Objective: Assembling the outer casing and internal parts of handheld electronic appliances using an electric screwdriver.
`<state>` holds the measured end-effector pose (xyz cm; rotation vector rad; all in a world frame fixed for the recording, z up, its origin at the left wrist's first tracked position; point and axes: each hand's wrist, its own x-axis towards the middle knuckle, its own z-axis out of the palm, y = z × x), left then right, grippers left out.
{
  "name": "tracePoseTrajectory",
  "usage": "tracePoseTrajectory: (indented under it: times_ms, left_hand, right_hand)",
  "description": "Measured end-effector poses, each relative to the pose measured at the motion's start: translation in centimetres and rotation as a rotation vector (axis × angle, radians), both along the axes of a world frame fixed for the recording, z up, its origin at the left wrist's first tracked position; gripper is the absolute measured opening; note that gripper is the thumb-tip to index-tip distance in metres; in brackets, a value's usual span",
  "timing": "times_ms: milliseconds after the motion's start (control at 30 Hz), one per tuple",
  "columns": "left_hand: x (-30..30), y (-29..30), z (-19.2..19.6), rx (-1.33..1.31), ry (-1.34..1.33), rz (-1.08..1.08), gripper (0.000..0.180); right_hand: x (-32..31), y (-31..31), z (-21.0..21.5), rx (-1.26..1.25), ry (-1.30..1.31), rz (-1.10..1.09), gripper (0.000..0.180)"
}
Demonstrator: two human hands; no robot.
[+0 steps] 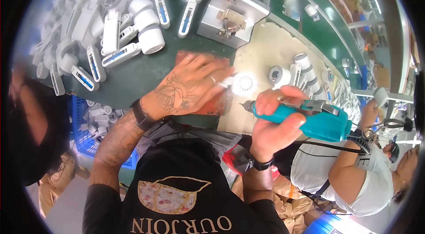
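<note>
A white handheld fan [245,84] lies on a red mat [214,106] at the front of the bench, its round vented head brightly lit. My left hand [191,82] is over the fan's handle from the left, fingers closed down on it and hiding most of it. In my right hand [280,121] is a teal electric screwdriver [316,122], gripped round its body. The tool lies nearly level, its tip pointing left, just below the fan head and apparently apart from it. A coiled cord runs from its rear end.
Many white fans [112,30] with blue-striped handles are heaped at the left. A grey metal machine [237,6] stands at the back. More fans [303,69] lie on the right. A blue crate [85,139] holds white parts below the bench. A co-worker in white [354,176] is at the right.
</note>
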<state>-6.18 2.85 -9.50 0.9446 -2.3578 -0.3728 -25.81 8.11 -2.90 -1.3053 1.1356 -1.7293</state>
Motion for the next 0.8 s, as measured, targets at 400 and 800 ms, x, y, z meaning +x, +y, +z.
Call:
tracePoseTrajectory:
  times_ms: [400,800]
  left_hand:
    - [-0.5,-0.3,-1.7,0.098,0.187,0.021,0.04]
    - [-0.6,-0.2,-1.8,0.084,0.164,0.045,0.04]
  right_hand:
    - [1.5,-3.6,-2.2,-0.028,0.069,0.102,0.071]
    - [1.7,-4.4,-3.4,-0.025,-0.001,0.177,0.046]
